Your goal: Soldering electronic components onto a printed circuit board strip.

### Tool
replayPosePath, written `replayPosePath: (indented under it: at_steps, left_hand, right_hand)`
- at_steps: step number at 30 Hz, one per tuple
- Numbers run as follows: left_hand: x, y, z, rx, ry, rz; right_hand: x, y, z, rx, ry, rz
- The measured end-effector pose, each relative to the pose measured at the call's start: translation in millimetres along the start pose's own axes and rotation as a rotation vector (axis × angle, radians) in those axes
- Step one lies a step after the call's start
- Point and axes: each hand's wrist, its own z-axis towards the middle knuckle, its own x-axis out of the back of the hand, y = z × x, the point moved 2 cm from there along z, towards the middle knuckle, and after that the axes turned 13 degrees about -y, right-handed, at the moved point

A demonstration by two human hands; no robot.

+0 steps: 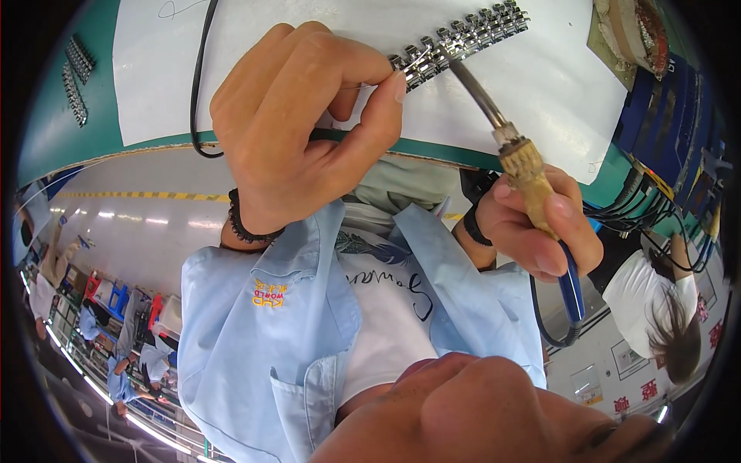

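A row of small shiny metal parts (494,27), shaped like connectors, lies slantwise on a white sheet (556,92). At its near left end my left hand (285,131) pinches a thin silvery wire (356,87), which looks like solder, between thumb and forefinger. My right hand (544,231) is wrapped round the blue handle of a soldering iron (525,174). Its dark tip reaches up and left to the row, close to my left fingertips. Whether the tip touches metal is too small to tell.
Two short strips of similar parts (76,92) lie on the green tabletop (38,135) at left. A black cable (196,85) crosses the sheet's left side. A brown-stained holder (637,35), blue equipment (664,116) and bundled cables (641,220) stand at right, near another person (652,301).
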Motion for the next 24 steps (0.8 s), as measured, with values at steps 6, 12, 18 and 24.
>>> replayPosePath:
  at_steps: [6, 12, 18, 24]
  left_hand:
    - [0.1, -0.2, -0.9, 0.004, 0.001, -0.012]
    - [-0.7, -0.3, 0.5, -0.005, 0.005, 0.0]
    - [-1.0, 0.4, 0.6, 0.012, 0.007, 0.011]
    - [-2.0, -0.5, 0.2, 0.01, 0.015, 0.019]
  right_hand:
    - [0.8, 2.8, -4.2, 0.006, 0.023, 0.072]
    - [1.3, 1.2, -3.3, -0.014, -0.011, 0.067]
    - [1.9, 0.4, -0.4, -0.022, -0.035, 0.038]
    - [3.0, 1.3, 1.0, -0.023, -0.056, 0.04]
